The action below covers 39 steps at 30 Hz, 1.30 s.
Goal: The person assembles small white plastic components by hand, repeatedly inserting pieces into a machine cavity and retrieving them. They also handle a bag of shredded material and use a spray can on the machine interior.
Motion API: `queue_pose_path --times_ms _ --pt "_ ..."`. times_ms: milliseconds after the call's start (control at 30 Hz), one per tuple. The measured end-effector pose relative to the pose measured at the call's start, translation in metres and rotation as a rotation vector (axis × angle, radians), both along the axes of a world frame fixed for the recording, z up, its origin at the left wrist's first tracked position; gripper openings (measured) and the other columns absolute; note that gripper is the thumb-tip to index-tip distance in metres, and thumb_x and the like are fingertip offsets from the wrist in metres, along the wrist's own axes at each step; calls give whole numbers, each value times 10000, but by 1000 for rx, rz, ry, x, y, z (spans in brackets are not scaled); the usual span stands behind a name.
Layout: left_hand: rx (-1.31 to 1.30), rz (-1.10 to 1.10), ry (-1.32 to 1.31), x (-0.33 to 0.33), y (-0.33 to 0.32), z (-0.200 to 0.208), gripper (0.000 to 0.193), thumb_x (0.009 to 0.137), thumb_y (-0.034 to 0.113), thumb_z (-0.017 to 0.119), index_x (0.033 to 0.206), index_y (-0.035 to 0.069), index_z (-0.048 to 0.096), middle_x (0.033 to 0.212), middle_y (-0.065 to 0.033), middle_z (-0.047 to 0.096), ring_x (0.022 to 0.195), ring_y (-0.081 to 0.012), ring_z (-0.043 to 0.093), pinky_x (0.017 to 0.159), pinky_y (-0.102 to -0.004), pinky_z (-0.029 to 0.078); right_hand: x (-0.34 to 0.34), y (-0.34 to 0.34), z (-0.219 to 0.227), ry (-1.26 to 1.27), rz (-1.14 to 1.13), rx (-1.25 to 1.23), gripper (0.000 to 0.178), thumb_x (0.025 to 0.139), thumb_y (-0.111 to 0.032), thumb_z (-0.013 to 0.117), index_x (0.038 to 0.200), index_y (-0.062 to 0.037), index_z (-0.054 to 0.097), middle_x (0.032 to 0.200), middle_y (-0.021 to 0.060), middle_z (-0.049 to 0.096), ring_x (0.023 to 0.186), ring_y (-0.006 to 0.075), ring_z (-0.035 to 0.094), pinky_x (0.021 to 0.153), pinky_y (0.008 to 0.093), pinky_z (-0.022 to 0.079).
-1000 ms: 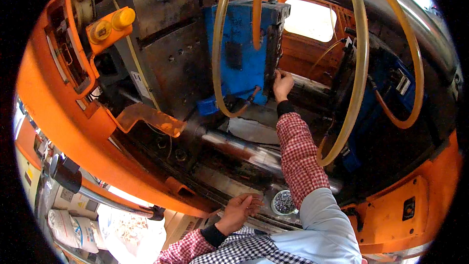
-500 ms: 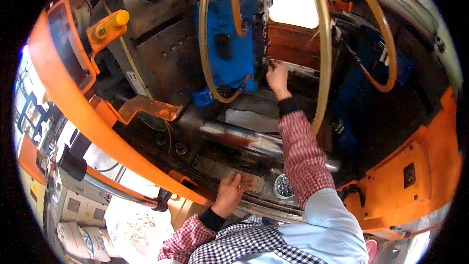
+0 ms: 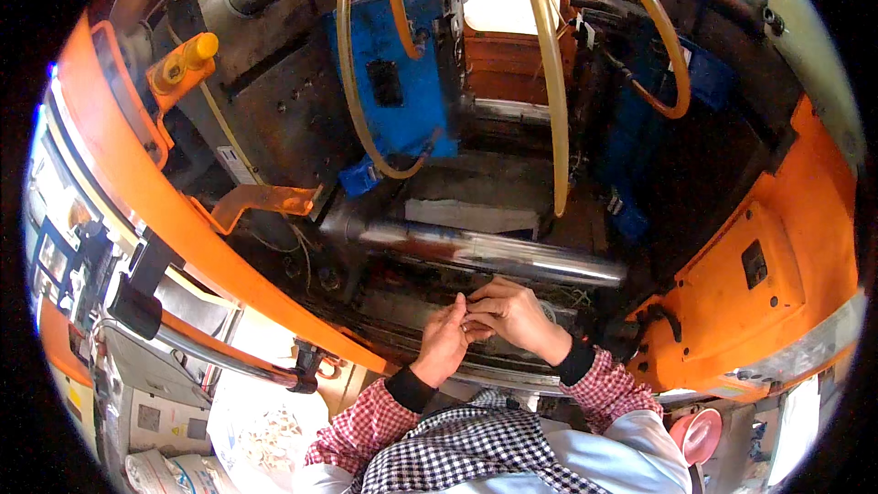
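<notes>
My left hand [image 3: 443, 344] and my right hand [image 3: 521, 318] meet in front of me, low over the near edge of the machine. The fingertips of both are pinched together and touch each other. Whatever small thing lies between them is too small or too hidden to name. A small round tub [image 3: 548, 311] is mostly covered by my right hand; only a bit of its rim shows. Beyond my hands runs a shiny metal bar [image 3: 494, 251]. Farther off stands the blue mould half [image 3: 402, 73] with its dark side.
Yellowish hoses [image 3: 551, 82] hang down in front of the blue blocks. An orange guard frame [image 3: 229, 265] curves along the left, and an orange housing [image 3: 745, 284] stands at the right. A white bag of pale pieces [image 3: 270, 421] sits lower left; a pink bowl [image 3: 699, 434] is lower right.
My right hand has come back from the blue mould half to meet my left hand, now covering most of the tub. My left hand has risen slightly. The view has shifted.
</notes>
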<state>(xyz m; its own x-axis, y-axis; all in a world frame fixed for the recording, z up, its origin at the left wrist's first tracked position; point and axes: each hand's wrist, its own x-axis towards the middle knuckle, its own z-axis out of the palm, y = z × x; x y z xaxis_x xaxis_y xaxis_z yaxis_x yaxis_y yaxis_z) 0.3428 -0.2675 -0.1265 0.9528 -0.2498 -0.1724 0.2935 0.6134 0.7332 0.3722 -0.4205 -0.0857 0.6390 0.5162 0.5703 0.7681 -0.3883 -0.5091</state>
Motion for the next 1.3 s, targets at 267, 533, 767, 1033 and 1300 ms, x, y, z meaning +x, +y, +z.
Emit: queue_pose_path --times_ms 267,533,767,1033,1300 --pt "84 -52 10 -5 -2 10 378 940 354 457 981 -6 563 899 -98 630 778 -185 632 664 -275 530 1 -5 -6 63 1 122 122 715 -50 684 824 -2 663 848 120 651 738 275 613 651 341 505" --pt "184 88 39 -8 9 24 412 923 364 501 1056 -21 559 1018 -135 634 755 -180 608 644 -266 465 100 17 30 -137 -371 505 77 783 -33 633 840 18 645 832 146 639 749 268 630 663 321 488" --pt "275 90 142 -27 12 21 369 966 292 426 1133 -23 521 999 -121 638 739 -167 607 631 -259 467 292 53 86 173 -694 678 152 796 -107 635 862 26 667 886 194 623 836 338 596 753 386 457" --pt "292 122 139 -30 23 10 379 975 278 405 1159 -35 513 1014 -132 633 722 -137 586 625 -246 463 352 74 75 -105 -724 669 181 802 -161 637 856 8 672 913 167 618 878 329 580 777 401 446" --pt "301 153 168 -24 18 22 354 969 268 422 1146 -18 532 904 -95 635 661 -128 564 596 -246 455 371 70 73 -114 -695 565 166 797 -116 613 896 4 671 954 165 604 932 321 549 832 394 426"
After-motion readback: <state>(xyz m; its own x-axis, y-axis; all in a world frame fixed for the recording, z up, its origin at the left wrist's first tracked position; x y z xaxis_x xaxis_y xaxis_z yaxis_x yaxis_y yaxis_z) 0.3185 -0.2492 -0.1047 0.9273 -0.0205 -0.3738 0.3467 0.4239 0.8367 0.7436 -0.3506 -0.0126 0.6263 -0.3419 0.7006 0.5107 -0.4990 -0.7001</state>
